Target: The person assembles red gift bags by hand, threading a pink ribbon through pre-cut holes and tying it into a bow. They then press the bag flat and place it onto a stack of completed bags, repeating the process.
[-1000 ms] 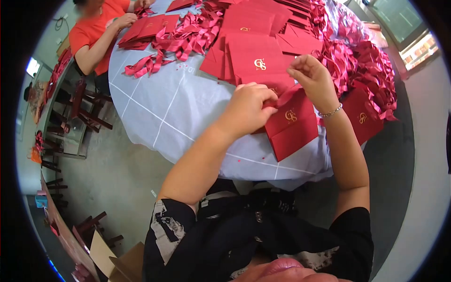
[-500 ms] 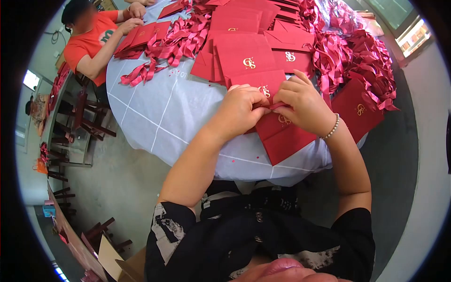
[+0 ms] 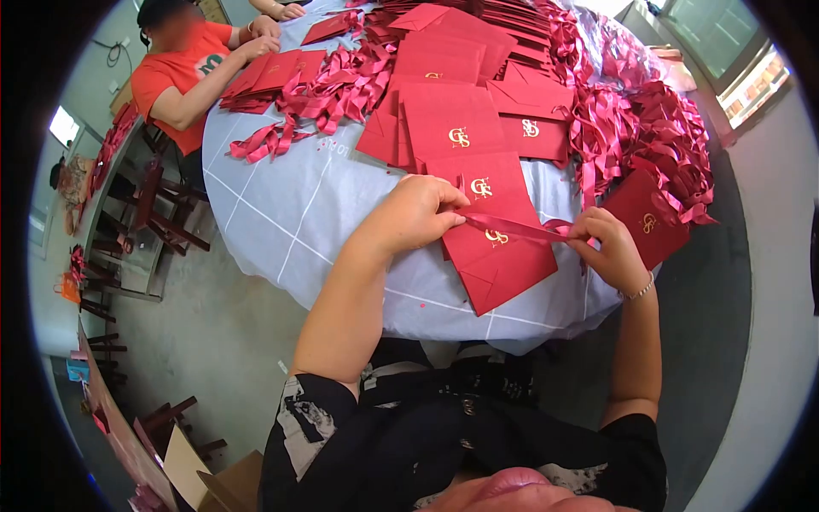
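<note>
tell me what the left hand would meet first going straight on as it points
Probably the front red monogrammed envelope, just beyond the left hand, beneath the pink ribbon; the hand might instead pass above, since height is unclear.

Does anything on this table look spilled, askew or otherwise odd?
Only minor things: a small red speck lies loose near the front edge of the tablecloth, like a stray scrap, and the ribbon heap at right seems to spill past the edge.
</note>
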Action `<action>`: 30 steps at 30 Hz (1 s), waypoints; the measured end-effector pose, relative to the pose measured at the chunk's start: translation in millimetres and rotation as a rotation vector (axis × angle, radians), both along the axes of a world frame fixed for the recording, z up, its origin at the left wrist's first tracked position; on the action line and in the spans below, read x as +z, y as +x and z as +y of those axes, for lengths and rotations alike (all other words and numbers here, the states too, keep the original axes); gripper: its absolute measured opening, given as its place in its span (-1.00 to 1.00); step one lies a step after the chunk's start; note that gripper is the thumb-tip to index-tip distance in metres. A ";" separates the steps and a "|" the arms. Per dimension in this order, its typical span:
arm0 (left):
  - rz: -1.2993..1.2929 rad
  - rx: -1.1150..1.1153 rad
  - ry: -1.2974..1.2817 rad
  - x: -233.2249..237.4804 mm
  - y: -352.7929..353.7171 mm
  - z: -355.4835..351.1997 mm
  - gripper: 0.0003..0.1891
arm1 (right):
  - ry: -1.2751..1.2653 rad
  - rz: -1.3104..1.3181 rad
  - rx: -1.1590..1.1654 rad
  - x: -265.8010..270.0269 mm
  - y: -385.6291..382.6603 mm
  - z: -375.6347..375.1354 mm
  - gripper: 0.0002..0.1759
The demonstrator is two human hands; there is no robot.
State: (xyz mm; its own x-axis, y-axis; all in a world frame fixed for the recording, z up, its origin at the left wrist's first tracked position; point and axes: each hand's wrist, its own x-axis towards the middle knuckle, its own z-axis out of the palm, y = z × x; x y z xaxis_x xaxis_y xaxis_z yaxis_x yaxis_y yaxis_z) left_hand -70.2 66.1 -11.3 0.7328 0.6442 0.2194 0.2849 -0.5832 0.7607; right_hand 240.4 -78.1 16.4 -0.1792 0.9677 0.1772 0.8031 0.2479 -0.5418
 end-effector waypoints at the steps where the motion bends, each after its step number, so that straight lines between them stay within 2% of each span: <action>1: 0.000 0.003 0.004 -1.2 -0.2 1.6 -0.75 | 0.004 0.000 0.003 -1.1 0.4 -6.0 -0.89; 3: 0.033 -0.037 -0.007 -4.5 -0.2 5.2 -0.74 | 0.241 -0.040 -0.024 -5.6 1.9 -17.5 -0.86; 5: 0.047 -0.056 -0.006 -5.4 -1.3 7.3 -0.74 | 0.184 0.001 -0.052 -10.9 9.5 -30.3 -0.86; 7: 0.063 -0.073 -0.006 -6.5 -1.1 8.8 -0.73 | 0.011 0.301 -0.171 -13.9 12.1 -40.2 -0.87; 8: 0.066 -0.082 0.037 -7.4 -0.8 9.4 -0.74 | -0.018 0.342 -0.188 -14.9 14.5 -44.4 -0.87; 10: 0.073 -0.085 0.087 -10.7 -0.6 9.8 -0.74 | 0.079 0.341 -0.199 -17.2 12.4 -49.6 -0.86; 12: 0.056 -0.074 -0.006 -11.0 0.6 9.6 -0.74 | 0.178 0.342 -0.212 -17.6 11.1 -53.7 -0.85; 14: 0.087 -0.066 -0.045 -9.5 1.0 8.3 -0.74 | 0.138 0.432 -0.279 -16.9 11.4 -58.3 -0.80; 18: 0.132 -0.036 -0.089 -4.8 3.0 4.0 -0.73 | 0.023 0.411 -0.344 -30.0 28.9 -64.3 -0.78; 21: 0.226 -0.009 0.006 1.1 4.3 1.2 -0.74 | 0.024 0.539 -0.389 -40.1 36.0 -66.1 -0.82; 23: 0.237 -0.003 0.034 4.1 3.8 0.2 -0.74 | 0.082 0.771 -0.368 -47.6 40.9 -69.0 -0.91; 24: 0.244 -0.001 0.062 5.5 3.6 0.3 -0.74 | 0.079 0.776 -0.369 -50.8 41.7 -70.2 -0.91; 26: 0.274 0.004 0.034 9.2 4.6 1.3 -0.73 | 0.177 1.055 -0.452 -58.5 43.4 -74.1 -0.84; 27: 0.300 0.008 0.006 9.7 5.3 2.5 -0.72 | 0.187 1.235 -0.391 -68.3 48.2 -75.1 -0.83; 30: 0.376 0.035 0.129 21.9 14.4 4.2 -0.78 | 0.241 1.406 -0.250 -84.7 41.5 -74.5 -0.82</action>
State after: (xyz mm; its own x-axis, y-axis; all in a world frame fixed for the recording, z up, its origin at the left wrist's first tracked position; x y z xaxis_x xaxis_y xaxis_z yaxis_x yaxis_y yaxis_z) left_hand -55.8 70.3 10.6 0.7554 0.6549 0.0205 0.5511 -0.6520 0.5208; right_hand 281.9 -152.7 -68.3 0.4429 0.8688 0.2214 -0.3127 0.3811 -0.8701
